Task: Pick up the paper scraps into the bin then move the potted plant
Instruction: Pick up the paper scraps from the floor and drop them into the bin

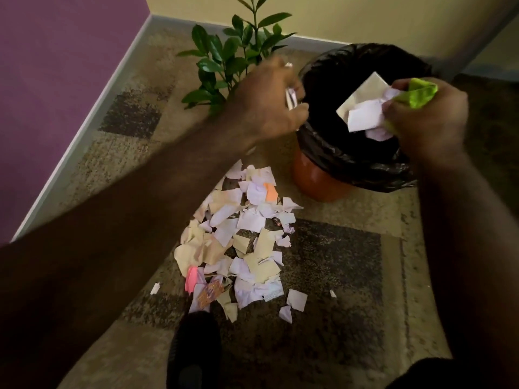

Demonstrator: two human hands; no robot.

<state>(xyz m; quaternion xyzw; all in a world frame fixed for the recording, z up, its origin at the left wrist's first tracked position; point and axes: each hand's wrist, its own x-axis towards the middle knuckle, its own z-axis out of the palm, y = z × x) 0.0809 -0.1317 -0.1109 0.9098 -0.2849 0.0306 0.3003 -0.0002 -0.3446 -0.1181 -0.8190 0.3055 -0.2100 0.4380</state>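
Holding, left hand: the left hand (265, 103) had its fingers curled round a small wad of white paper scraps (291, 98) at the near-left rim of the bin.
Holding, right hand: the right hand (427, 113) was closed on a crumpled handful of white, cream and lime-green paper (373, 108), held over the bin mouth.
Bin: one round orange plastic bin with a black bag liner (351, 161) stood on the patterned brown carpet (337, 262); I could not see what lay inside.
Scraps left: the loose pile of torn white, cream, pink and orange paper scraps (241, 242) lay on the carpet just in front of the bin, too many and too overlapped to count; three or four strays sat apart at its near edge.
Scrap handling (judged): very light, limp, easily crushed; best gathered in scooped bunches, single flat pieces pinched by an edge.
Plant: one leafy green potted plant (233, 54) stood behind the left hand, beside the bin; its pot was hidden.
Plant handling (judged): likely heavier, with stems that would bend; take hold at the pot, not the foliage.
Other: one dark shoe (193, 349) at the pile's near edge.
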